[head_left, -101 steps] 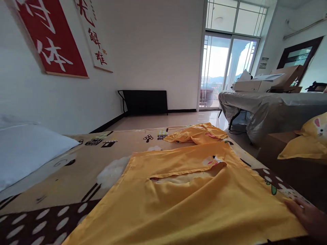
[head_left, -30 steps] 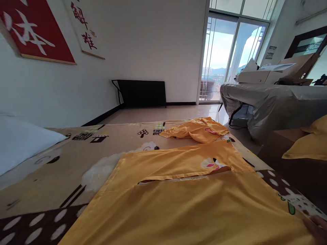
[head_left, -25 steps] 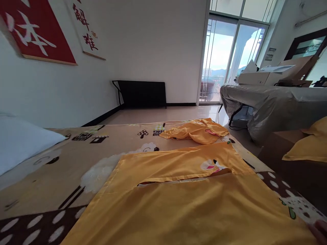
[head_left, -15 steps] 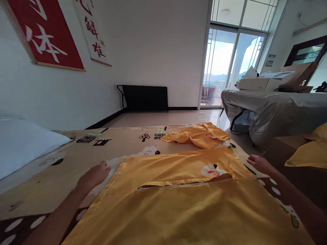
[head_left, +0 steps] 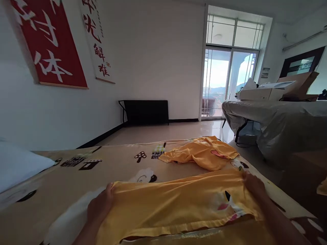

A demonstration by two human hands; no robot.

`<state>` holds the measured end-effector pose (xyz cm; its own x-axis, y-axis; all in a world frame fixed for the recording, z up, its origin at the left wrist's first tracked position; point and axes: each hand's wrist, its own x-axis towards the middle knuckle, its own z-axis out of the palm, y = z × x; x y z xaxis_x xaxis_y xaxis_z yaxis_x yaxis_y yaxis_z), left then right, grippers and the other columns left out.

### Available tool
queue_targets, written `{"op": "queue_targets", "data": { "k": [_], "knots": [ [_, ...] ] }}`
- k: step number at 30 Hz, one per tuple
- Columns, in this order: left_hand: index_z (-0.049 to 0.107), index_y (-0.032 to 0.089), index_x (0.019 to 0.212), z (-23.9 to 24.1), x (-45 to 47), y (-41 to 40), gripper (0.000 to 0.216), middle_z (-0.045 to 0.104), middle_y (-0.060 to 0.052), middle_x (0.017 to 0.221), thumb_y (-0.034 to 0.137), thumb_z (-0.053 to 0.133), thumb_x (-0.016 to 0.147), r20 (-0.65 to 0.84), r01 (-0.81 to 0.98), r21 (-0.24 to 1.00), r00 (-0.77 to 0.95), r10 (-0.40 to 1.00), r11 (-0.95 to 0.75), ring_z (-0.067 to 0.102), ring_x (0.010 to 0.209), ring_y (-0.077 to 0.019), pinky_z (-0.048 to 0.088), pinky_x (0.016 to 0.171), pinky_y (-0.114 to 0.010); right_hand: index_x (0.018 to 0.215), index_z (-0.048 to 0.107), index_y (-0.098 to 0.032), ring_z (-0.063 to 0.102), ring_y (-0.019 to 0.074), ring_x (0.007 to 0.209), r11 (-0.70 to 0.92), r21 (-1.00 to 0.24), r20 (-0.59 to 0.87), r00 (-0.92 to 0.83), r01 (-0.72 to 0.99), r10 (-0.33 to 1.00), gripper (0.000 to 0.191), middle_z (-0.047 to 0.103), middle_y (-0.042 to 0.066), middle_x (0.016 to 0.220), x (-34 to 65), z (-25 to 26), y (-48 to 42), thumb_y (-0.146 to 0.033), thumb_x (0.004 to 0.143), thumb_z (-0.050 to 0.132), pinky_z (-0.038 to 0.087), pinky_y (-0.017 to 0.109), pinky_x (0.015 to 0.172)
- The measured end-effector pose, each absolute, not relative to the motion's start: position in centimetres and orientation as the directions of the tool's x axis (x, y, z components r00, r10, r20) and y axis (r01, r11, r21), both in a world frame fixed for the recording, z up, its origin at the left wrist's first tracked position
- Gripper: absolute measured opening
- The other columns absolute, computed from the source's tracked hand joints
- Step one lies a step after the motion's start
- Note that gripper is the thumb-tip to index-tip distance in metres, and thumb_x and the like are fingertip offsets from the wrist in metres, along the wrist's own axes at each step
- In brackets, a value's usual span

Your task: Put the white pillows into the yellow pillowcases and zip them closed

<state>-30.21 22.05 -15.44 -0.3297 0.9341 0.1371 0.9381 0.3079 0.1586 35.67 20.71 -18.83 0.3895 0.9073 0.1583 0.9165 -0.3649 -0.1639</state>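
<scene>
A yellow pillowcase point(head_left: 173, 200) with a printed cartoon figure lies spread in front of me, a slit-like opening running across its near part. My left hand point(head_left: 100, 204) grips its far left corner, fingers closed on the fabric. At the far right corner, my right hand point(head_left: 254, 185) pinches the cloth in the same way. The far edge stretches between both hands. Just beyond it, a crumpled yellow cloth point(head_left: 204, 153) with a red patch rests on the bed.
The patterned beige bedsheet point(head_left: 117, 166) lies under everything. A white pillow point(head_left: 20, 166) is at the left. Across the floor stand a black folded panel point(head_left: 146, 112) by the wall and a plastic-covered table point(head_left: 286, 119) with a cardboard box point(head_left: 258, 94).
Both hands have moved in from beside the pillowcase and taken hold of its far corners. The far edge is now pulled nearer to me. My view has tilted up slightly.
</scene>
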Motion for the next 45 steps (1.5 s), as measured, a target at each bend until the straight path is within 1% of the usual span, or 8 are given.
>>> {"op": "queue_targets", "data": {
  "k": [6, 12, 15, 27, 31, 37, 41, 45],
  "knots": [
    [0.049, -0.002, 0.119, -13.4, -27.0, 20.6, 0.053, 0.053, -0.033, 0.119, 0.017, 0.01, 0.088, 0.276, 0.983, 0.047, -0.184, 0.943, 0.178, 0.051, 0.112, -0.0416, 0.033, 0.091, -0.058, 0.121, 0.053, -0.006, 0.051, 0.0386, 0.115, -0.29, -0.128, 0.333, 0.316, 0.948, 0.888, 0.042, 0.055, 0.029, 0.118, 32.6, -15.1, 18.8, -0.014, 0.088, 0.029, 0.034, 0.055, 0.094],
    [0.046, 0.02, 0.135, -15.4, -12.9, 19.3, 0.049, 0.049, -0.005, 0.14, 0.035, 0.029, 0.092, 0.06, 0.933, 0.143, 0.324, 0.944, -0.329, 0.045, 0.128, -0.0174, 0.034, 0.106, -0.028, 0.119, 0.06, -0.021, 0.036, 0.0274, 0.132, 0.318, -0.25, 0.166, -0.283, 0.915, 0.944, 0.038, 0.043, 0.01, 0.143, 15.4, -14.0, 18.4, -0.022, 0.091, 0.034, 0.027, 0.042, 0.108],
    [0.038, 0.02, 0.142, -16.6, -9.6, 18.6, 0.056, 0.038, -0.004, 0.148, 0.044, 0.024, 0.093, -0.018, 0.895, 0.18, 0.419, 0.908, -0.409, 0.036, 0.136, -0.0175, 0.032, 0.11, -0.031, 0.138, 0.043, -0.026, 0.032, 0.022, 0.136, 0.437, -0.317, 0.075, -0.438, 0.842, 0.896, 0.048, 0.037, 0.003, 0.148, 9.0, -15.9, 17.8, -0.042, 0.094, 0.034, 0.03, 0.037, 0.107],
    [0.051, 0.021, 0.132, -14.6, -32.2, 13.0, 0.053, 0.036, -0.01, 0.148, 0.013, 0.029, 0.086, 0.051, 0.97, -0.222, -0.094, 0.994, 0.103, 0.03, 0.138, -0.0288, 0.02, 0.109, -0.059, 0.146, 0.03, -0.017, 0.017, 0.0347, 0.141, -0.182, -0.005, -0.028, 0.182, 0.983, 0.983, 0.059, 0.02, 0.015, 0.153, 32.4, -16.5, 15.0, -0.039, 0.091, 0.031, 0.016, 0.063, 0.106],
    [0.041, -0.001, 0.136, -12.5, -24.4, 13.4, 0.061, 0.029, -0.024, 0.147, -0.001, 0.02, 0.079, 0.112, 0.995, -0.101, 0.021, 0.994, -0.01, 0.024, 0.14, -0.0305, 0.01, 0.112, -0.057, 0.133, 0.051, -0.015, 0.007, 0.036, 0.142, -0.03, -0.034, 0.018, 0.031, 0.999, 0.999, 0.048, 0.019, 0.017, 0.153, 25.7, -14.8, 14.3, -0.028, 0.089, 0.038, 0.008, 0.063, 0.107],
    [0.041, 0.024, 0.14, -14.8, -9.7, 15.5, 0.051, 0.038, -0.004, 0.147, 0.034, 0.028, 0.091, -0.041, 0.931, 0.09, 0.358, 0.933, -0.353, 0.035, 0.136, -0.0181, 0.033, 0.108, -0.038, 0.14, 0.04, -0.033, 0.02, 0.0229, 0.142, 0.319, -0.208, -0.044, -0.334, 0.925, 0.941, 0.049, 0.025, 0.003, 0.153, 11.2, -16.6, 14.5, -0.047, 0.093, 0.031, 0.022, 0.051, 0.109],
    [0.038, 0.021, 0.142, -16.5, -13.3, 15.3, 0.058, 0.033, -0.004, 0.15, 0.045, 0.021, 0.092, 0.001, 0.942, 0.097, 0.322, 0.947, -0.321, 0.027, 0.14, -0.0211, 0.023, 0.113, -0.045, 0.147, 0.026, -0.025, 0.016, 0.0234, 0.143, 0.184, -0.281, -0.08, -0.214, 0.942, 0.974, 0.067, 0.02, 0.007, 0.155, 16.0, -17.8, 14.1, -0.059, 0.09, 0.025, 0.013, 0.051, 0.112],
    [0.042, 0.017, 0.139, -17.1, -23.4, 14.8, 0.059, 0.037, -0.006, 0.148, 0.042, 0.025, 0.089, 0.04, 0.986, 0.081, 0.143, 0.989, -0.146, 0.029, 0.139, -0.0227, 0.024, 0.114, -0.043, 0.146, 0.032, -0.022, 0.014, 0.0259, 0.143, 0.017, -0.109, 0.002, -0.017, 0.994, 1.0, 0.065, 0.023, 0.007, 0.154, 28.6, -18.2, 12.6, -0.055, 0.09, 0.026, 0.012, 0.051, 0.112]
  ]
}}
